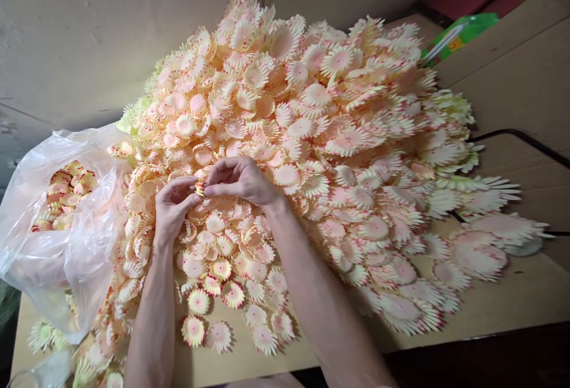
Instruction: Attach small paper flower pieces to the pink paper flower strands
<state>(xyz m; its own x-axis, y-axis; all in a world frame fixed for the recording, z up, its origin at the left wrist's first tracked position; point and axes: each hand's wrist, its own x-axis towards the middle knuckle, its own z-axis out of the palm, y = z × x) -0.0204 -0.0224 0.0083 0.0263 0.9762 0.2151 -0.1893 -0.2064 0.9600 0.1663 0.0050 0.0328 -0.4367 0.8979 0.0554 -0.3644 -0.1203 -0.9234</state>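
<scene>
Head view: I see big heap of fabric petals (320, 139), cream and pink, covering cardboard sheet (525, 85). Plastic bag (66, 245) with more petals at left edge. My right hand (243, 179) and left hand (171, 207) meet over heap, fingertips of both pinching one small petal piece (200, 188) between them.

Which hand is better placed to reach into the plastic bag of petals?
Left hand, probably: it is nearer the bag, which lies open on that side. The right hand would have to cross over.
</scene>
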